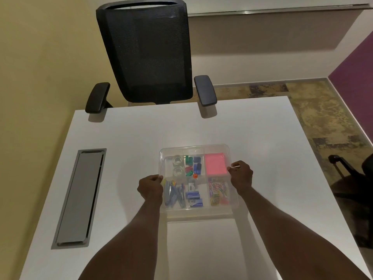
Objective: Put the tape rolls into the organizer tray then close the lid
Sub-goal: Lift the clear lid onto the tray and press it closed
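Note:
A clear plastic organizer tray [198,215] sits on the white desk in front of me. A clear lid [194,147] lies over the top of the tray. My left hand [151,187] pinches the lid's left edge and my right hand [241,175] pinches its right edge. Two clear tape rolls [177,165] lie in the tray's far left compartment, seen through the lid. Other compartments hold coloured clips, a pink note pad [215,163], staplers and paper clips.
A grey cable cover [79,197] is set into the white desk [141,134] on the left. A black mesh office chair [149,53] stands at the desk's far edge. Part of another dark chair [355,178] shows on the right, off the desk.

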Demonstrator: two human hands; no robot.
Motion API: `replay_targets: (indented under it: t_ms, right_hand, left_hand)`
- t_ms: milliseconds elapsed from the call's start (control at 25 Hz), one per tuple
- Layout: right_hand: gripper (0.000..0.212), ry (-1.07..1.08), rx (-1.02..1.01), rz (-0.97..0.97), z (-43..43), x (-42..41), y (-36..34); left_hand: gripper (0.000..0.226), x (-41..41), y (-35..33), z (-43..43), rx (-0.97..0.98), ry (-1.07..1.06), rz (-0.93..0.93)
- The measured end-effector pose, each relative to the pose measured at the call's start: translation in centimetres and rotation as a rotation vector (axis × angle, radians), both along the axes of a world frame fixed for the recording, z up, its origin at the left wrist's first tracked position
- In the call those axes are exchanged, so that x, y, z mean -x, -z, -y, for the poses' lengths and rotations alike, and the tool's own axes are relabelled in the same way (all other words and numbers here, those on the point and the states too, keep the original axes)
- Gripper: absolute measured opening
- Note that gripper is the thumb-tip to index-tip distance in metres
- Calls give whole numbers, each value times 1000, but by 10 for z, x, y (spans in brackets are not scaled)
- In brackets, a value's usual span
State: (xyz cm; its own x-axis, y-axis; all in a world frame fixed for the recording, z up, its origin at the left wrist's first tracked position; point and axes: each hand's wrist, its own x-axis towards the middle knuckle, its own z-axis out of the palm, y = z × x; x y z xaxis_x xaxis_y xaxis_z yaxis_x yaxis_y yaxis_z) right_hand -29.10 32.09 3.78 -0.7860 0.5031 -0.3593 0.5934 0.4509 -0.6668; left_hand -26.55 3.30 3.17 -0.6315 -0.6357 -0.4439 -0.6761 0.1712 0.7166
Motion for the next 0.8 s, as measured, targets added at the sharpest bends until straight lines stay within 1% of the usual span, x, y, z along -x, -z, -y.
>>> replay_targets:
  t_ms: [240,480,800]
  right_hand:
    - [18,-38,2,31,-5,-13,-2]
    - [18,-33,-15,50,-7,-47,-5]
    - [13,-47,-30,56,-10,-63,0]
  left_hand:
    - [20,-26,-1,-5,-28,-36,44]
    - [19,-61,1,-7,-30,-25,86]
    - [17,-66,7,-5,-55,-27,94]
